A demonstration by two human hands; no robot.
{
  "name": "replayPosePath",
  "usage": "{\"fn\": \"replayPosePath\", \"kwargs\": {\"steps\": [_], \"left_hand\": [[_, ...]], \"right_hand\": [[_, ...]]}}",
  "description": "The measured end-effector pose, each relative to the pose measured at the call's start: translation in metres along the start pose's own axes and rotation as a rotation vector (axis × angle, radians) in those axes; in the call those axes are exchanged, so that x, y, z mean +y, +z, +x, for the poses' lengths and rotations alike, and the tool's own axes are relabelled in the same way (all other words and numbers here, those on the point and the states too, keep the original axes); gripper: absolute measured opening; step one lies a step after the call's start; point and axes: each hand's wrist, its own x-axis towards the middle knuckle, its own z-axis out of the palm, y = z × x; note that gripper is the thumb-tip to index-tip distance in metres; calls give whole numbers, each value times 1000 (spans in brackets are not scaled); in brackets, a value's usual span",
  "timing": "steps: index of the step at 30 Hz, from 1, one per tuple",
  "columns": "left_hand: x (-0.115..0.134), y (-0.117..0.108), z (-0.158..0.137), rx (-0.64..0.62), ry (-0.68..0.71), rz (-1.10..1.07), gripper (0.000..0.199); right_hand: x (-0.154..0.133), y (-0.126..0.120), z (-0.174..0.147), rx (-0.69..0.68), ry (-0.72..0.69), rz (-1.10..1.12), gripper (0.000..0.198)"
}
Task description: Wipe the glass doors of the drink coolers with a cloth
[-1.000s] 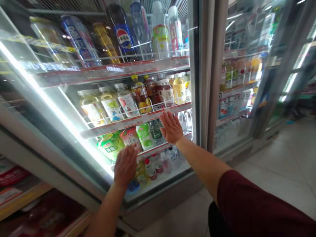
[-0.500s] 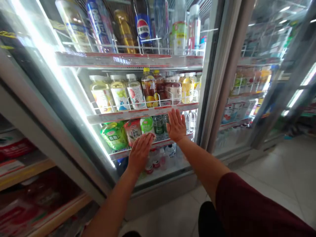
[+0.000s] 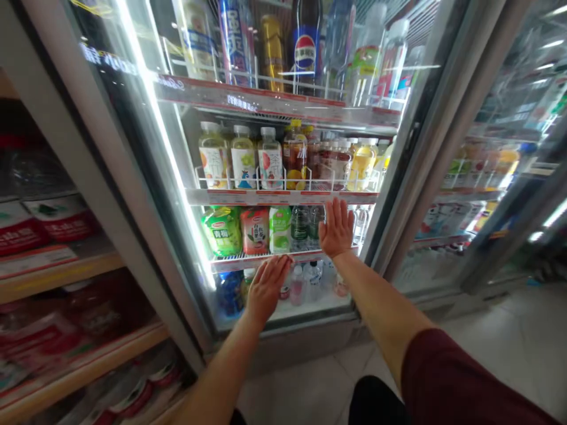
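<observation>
My right hand (image 3: 337,229) is up against the glass door (image 3: 316,321) of a lit drinks cooler, palm toward the glass, fingers stretched out. Lower and to the left, my left hand (image 3: 268,288) is at the same glass with its fingers extended, close together and slanting up to the right. Its palm side is hidden, and I make out no object in it. Behind the glass near the hands stand a green carton-like pack (image 3: 280,229), a red pouch (image 3: 255,231), a green pouch (image 3: 221,233) and dark bottles (image 3: 300,224).
Bottled drinks (image 3: 270,159) line the middle shelf, with a cola bottle (image 3: 305,50) above. A metal door frame (image 3: 410,141) runs along the right, beside another cooler door. Wooden shelves (image 3: 62,277) with red-labelled packs stand left. Below is a tiled floor (image 3: 305,383).
The view has swung left, so the cooler sits further right in it. My left hand is now lower on the glass, below the packs' shelf edge. My right hand keeps about its place.
</observation>
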Motion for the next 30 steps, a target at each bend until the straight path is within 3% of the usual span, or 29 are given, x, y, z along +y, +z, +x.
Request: {"fn": "replayPosePath", "kwargs": {"steps": [2,6,8,11,14,16,18,22,24,27,30], "left_hand": [[-17,-6,11,15,-20,9,69],[-64,-22,67,130,-175,32,69],[-68,-24,83,160,-231,28,68],[-42,-16,70,132,-233,24,70],[-5,-5,34,47,-141,17,74],[5,-2,22,16,-84,6,75],[-4,-6,31,36,-92,-7,75],[-47,-19,85,145,-226,-55,71],[-54,-17,100,166,-271,-78,68],[-28,-2,82,113,-241,-63,67],[14,13,35,-19,-66,-51,69]], "right_hand": [[0,1,0,-6,14,9,62],[0,0,0,-40,31,4,62],[0,-1,0,-39,21,4,62],[0,-1,0,-59,28,20,62],[0,-1,1,-95,46,38,64],[1,-1,1,-98,44,42,64],[1,0,0,-94,37,38,64],[0,-1,1,-81,29,7,62],[-1,-1,1,-64,22,-4,61],[-2,-1,2,-35,12,9,61],[-2,-1,3,-44,16,19,61]]}}
